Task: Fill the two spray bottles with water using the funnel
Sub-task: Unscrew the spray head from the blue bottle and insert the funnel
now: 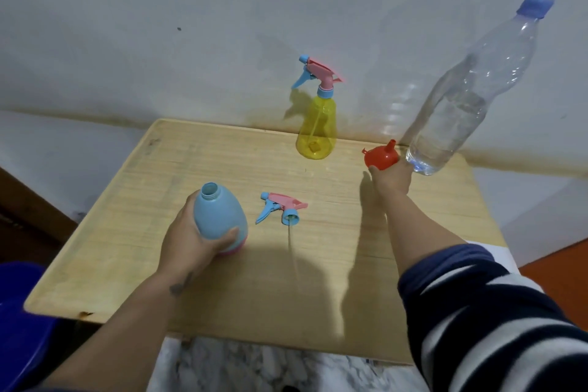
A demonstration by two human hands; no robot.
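My left hand (194, 245) grips a blue spray bottle (219, 216) standing upright on the wooden table (133, 200), its neck uncapped. Its pink and blue trigger head (281, 207) lies on the table just to the right, dip tube trailing toward me. My right hand (393, 178) is closed on a red funnel (381, 157), held spout-up at the back right. A yellow spray bottle (316, 127) with its trigger head screwed on stands by the wall. A tall clear water bottle (467, 95) with a blue cap stands right beside the funnel, partly filled.
A pale wall runs behind the table. A blue plastic object (19, 312) sits at the lower left, below the table edge. Marbled floor (254, 369) shows in front of the table, with orange floor at the far right.
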